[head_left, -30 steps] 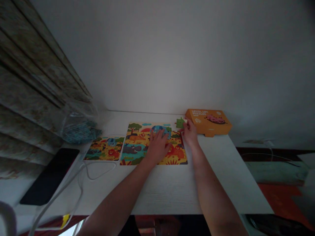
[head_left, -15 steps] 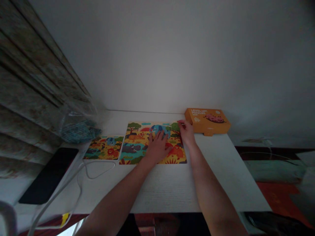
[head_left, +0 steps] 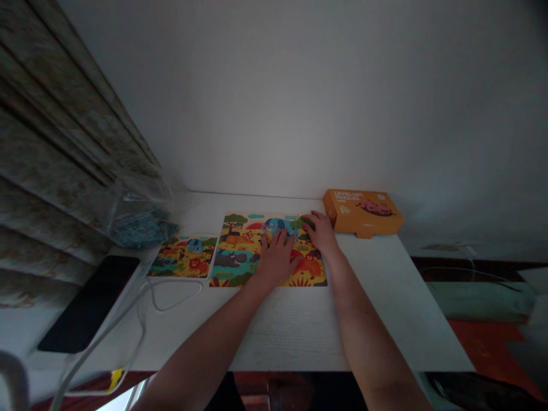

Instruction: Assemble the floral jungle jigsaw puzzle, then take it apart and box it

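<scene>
White wood-like table (head_left: 295, 331) fills the lower middle of the frame, with a fine grain on its surface. At lower left, a smooth pale cable (head_left: 115, 323) bends in loops, near a flat black slab (head_left: 89, 302) with rounded corners. At the centre, the left hand (head_left: 274, 261) lies palm down on the puzzle (head_left: 233, 260), its fingers moderately spread and holding nothing. This puzzle is a flat rectangle, printed with a hippo, a lion, an elephant and trees. Just beside it, on the left, a smaller card (head_left: 182, 257) carries a similar animal picture. At the puzzle's upper right corner, the right hand (head_left: 322, 233) touches a green printed part with bent fingers; whether they pinch it, I cannot tell. Farther, right of centre, stands an orange cardboard box (head_left: 363, 211), where "LEVEL UP! PUZZLES" can be read; its smaller print is too blurred. Left of centre, a clear, wrinkled plastic bag (head_left: 141, 222) contains bluish pieces. Behind, a patterned curtain (head_left: 51, 171) hangs in folds at upper left, beside the plain wall (head_left: 278, 103).
</scene>
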`<state>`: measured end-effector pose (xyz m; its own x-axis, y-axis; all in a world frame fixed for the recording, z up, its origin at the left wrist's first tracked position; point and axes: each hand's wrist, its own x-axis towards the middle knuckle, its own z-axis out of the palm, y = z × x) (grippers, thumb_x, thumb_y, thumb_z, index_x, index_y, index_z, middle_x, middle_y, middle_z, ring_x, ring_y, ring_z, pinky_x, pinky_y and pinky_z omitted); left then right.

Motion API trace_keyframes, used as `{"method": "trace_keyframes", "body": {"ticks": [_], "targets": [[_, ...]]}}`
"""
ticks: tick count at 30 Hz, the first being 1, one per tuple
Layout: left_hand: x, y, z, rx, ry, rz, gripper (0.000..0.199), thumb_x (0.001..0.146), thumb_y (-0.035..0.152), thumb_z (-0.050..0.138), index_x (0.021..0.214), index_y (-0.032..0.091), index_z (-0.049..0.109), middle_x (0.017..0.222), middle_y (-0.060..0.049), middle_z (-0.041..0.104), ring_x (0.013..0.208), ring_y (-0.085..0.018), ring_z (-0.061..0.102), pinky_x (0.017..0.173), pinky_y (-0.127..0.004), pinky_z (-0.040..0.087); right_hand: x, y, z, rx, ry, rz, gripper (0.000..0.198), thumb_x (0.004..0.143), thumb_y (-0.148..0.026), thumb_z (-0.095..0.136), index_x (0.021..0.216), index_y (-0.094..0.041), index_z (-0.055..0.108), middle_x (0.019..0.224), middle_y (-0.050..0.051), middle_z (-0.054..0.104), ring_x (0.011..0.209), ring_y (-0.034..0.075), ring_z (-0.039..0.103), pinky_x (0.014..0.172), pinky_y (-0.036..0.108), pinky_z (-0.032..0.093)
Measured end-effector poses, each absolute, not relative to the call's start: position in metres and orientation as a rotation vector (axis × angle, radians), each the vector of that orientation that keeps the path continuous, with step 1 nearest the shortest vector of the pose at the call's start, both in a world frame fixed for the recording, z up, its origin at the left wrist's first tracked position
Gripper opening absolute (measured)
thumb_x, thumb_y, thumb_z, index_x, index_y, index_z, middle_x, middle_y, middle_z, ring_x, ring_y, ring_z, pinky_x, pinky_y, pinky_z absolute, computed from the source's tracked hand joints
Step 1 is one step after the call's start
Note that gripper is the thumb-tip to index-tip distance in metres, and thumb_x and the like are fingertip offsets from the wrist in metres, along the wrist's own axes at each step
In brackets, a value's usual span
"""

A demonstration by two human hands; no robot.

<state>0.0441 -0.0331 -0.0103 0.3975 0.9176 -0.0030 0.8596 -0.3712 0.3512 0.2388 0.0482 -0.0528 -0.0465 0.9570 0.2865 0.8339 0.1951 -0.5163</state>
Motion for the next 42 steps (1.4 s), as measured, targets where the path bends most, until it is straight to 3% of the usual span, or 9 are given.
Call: {"method": "trace_keyframes", "body": {"ticks": [10, 20, 26, 31, 39, 42], "targets": [[0.045, -0.033, -0.01, 2.377, 1.556, 0.234, 0.062, 0.101, 0.05, 0.047, 0.155, 0.019, 0.045, 0.166, -0.018, 0.035, 0.156, -0.035, 0.028, 0.125, -0.069, 0.012, 0.232, 0.037, -0.041, -1.834, -2.013, 0.201, 0.038, 0.102, -0.03, 0.051, 0.134, -0.027, 0.07, 0.148, 0.01, 0.06, 0.127, 0.035, 0.052, 0.108, 0.054, 0.044], [0.048, -0.035, -0.014, 2.408, 1.632, 0.196, 0.063, 0.104, 0.055, 0.04, 0.158, 0.023, 0.041, 0.169, -0.012, 0.031, 0.157, -0.033, 0.026, 0.126, -0.068, 0.012, 0.224, 0.025, -0.017, -2.049, -2.196, 0.194, 0.051, 0.105, -0.025, 0.034, 0.152, -0.034, 0.052, 0.163, 0.006, 0.044, 0.141, 0.033, 0.044, 0.105, 0.054, 0.049], [0.052, -0.034, -0.021, 2.371, 1.802, 0.295, 0.067, 0.102, 0.061, 0.038, 0.161, 0.028, 0.038, 0.17, -0.009, 0.027, 0.158, -0.034, 0.022, 0.125, -0.068, 0.01, 0.205, 0.023, -0.018, -2.02, -2.117, 0.156, 0.05, 0.11, -0.041, 0.026, 0.151, -0.03, 0.053, 0.168, 0.008, 0.034, 0.151, 0.034, 0.032, 0.114, 0.064, 0.037], [0.054, -0.029, -0.022, 2.373, 1.808, 0.255, 0.065, 0.103, 0.057, 0.038, 0.161, 0.026, 0.038, 0.169, -0.011, 0.029, 0.157, -0.036, 0.024, 0.124, -0.07, 0.012, 0.195, 0.023, -0.024, -1.922, -2.293, 0.265, 0.054, 0.111, -0.041, 0.019, 0.159, -0.029, 0.04, 0.169, 0.005, 0.031, 0.156, 0.03, 0.026, 0.122, 0.068, 0.019], [0.059, -0.026, -0.026, 2.371, 1.781, 0.396, 0.066, 0.1, 0.053, 0.045, 0.157, 0.02, 0.044, 0.166, -0.017, 0.035, 0.155, -0.041, 0.028, 0.123, -0.072, 0.01, 0.196, 0.025, -0.027, -1.966, -2.306, 0.168, 0.054, 0.11, -0.038, 0.021, 0.161, -0.029, 0.035, 0.169, 0.004, 0.031, 0.156, 0.028, 0.027, 0.125, 0.061, 0.02], [0.059, -0.021, -0.021, 2.285, 1.741, 0.479, 0.059, 0.098, 0.046, 0.051, 0.15, 0.02, 0.052, 0.163, -0.016, 0.042, 0.152, -0.038, 0.034, 0.124, -0.07, 0.013, 0.194, 0.025, -0.025, -1.964, -2.302, 0.148, 0.054, 0.109, -0.037, 0.023, 0.16, -0.029, 0.037, 0.168, 0.004, 0.033, 0.156, 0.028, 0.029, 0.124, 0.061, 0.021]]}}
